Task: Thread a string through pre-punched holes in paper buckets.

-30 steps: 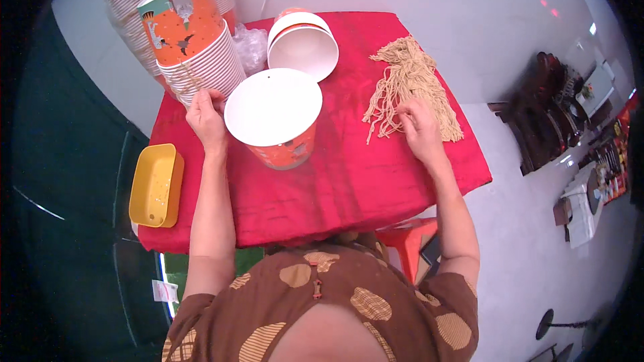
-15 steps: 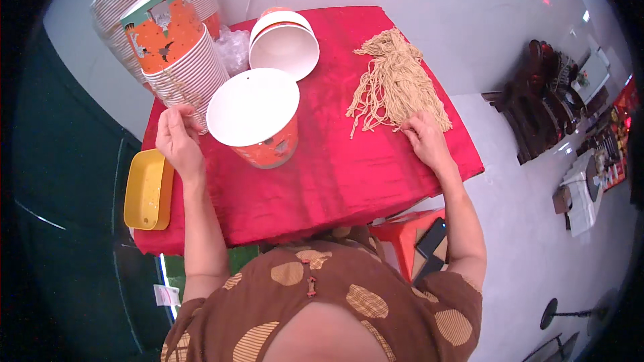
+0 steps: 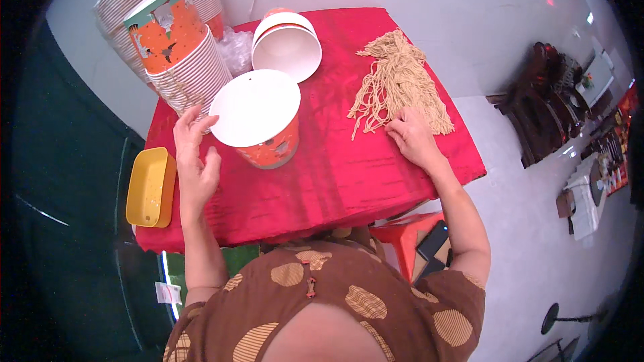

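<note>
My left hand (image 3: 196,164) is open, its thumb and fingers apart, at the left side of a paper bucket (image 3: 268,151). The bucket is white inside with an orange printed wall, leans with its mouth toward the upper left, and has a small dark hole near its far rim. On the right, my right hand (image 3: 414,137) is closed in a pinch at the near edge of a pile of beige cords (image 3: 396,77). Whatever lies between those fingertips is hidden.
A tall stack of paper buckets (image 3: 194,67) stands at the back left, with wrapped stacks (image 3: 121,20) behind. More buckets (image 3: 288,53) lie on their side at the back of the red-covered table (image 3: 335,181). A yellow tray (image 3: 151,188) sits at the left edge; a red stool (image 3: 402,238) is below.
My left hand has moved a little right toward the bucket, and its fingers have opened from a pinch. My right hand has shifted slightly left along the cords' near edge.
</note>
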### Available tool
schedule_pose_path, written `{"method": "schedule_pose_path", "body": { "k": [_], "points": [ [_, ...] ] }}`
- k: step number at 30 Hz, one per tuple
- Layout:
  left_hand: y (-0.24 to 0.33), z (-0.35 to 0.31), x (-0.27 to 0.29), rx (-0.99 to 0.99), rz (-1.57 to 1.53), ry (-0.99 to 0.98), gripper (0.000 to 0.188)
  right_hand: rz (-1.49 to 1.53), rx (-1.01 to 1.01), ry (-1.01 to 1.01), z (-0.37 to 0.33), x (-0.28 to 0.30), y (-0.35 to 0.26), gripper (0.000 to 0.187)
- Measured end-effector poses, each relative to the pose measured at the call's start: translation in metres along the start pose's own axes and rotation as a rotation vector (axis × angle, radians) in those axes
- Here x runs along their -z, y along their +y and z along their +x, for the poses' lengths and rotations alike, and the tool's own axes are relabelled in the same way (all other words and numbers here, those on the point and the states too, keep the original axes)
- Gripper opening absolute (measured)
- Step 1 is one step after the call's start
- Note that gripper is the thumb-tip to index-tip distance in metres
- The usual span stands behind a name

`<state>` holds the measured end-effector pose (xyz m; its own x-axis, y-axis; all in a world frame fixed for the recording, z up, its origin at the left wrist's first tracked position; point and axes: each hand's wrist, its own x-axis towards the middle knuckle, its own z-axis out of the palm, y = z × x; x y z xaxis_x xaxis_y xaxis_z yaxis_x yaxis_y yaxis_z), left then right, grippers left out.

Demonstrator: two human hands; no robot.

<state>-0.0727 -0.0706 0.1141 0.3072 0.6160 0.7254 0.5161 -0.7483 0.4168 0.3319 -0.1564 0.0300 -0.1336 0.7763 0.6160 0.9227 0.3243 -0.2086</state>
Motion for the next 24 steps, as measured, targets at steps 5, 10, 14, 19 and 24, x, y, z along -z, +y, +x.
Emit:
{"method": "schedule_pose_path", "body": {
  "k": [5, 10, 14, 19, 24],
  "points": [
    [0.004, -0.004, -0.002, 0.007, 0.046, -0.112, 0.042, -0.055, -0.014, -0.064, 0.007, -0.011, 0.002, 0.009],
    [0.003, -0.007, -0.006, 0.005, 0.038, -0.113, 0.042, -0.090, -0.015, -0.094, 0.019, -0.013, 0.004, 0.011],
    [0.003, -0.009, -0.008, 0.003, 0.025, -0.113, 0.040, -0.088, 0.016, -0.153, 0.023, -0.016, 0.007, 0.012],
    [0.006, -0.007, -0.009, 0.025, -0.004, -0.111, 0.035, -0.083, 0.005, -0.159, 0.024, -0.017, 0.009, 0.010],
    [0.005, -0.004, -0.011, -0.008, 0.015, -0.134, 0.022, -0.063, -0.015, -0.128, 0.022, -0.021, 0.011, 0.011]
  ]
}}
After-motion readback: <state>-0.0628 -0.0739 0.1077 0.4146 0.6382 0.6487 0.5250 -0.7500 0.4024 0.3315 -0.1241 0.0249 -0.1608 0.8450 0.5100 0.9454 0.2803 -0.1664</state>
